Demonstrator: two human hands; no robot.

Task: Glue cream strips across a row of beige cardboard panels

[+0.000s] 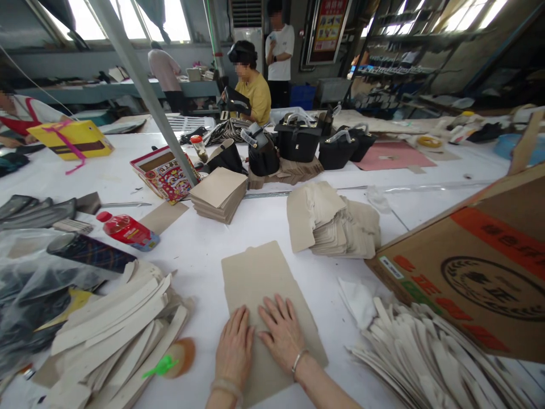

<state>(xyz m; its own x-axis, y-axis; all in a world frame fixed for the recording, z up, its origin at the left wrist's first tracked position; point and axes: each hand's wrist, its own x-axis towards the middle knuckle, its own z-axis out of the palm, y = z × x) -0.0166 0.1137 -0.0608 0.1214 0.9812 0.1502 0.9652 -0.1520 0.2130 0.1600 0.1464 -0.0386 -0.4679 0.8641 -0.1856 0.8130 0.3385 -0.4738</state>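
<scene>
A flat sheet of beige cardboard lies on the white table in front of me. My left hand rests flat near its left edge, fingers stretched forward. Over the middle of the sheet, my right hand lies palm down with its fingers spread. A bracelet circles each wrist. Left of my left hand stands a small glue bottle with a green nozzle. Beyond the sheet sits a loose pile of cut cardboard pieces, and a neater stack of cardboard panels is farther left.
Curved cardboard strips heap up at left, more strips at right beside a large carton. A red-capped bottle lies on its side. Black handbags stand across the table. A metal pole slants down at left. Several people are beyond.
</scene>
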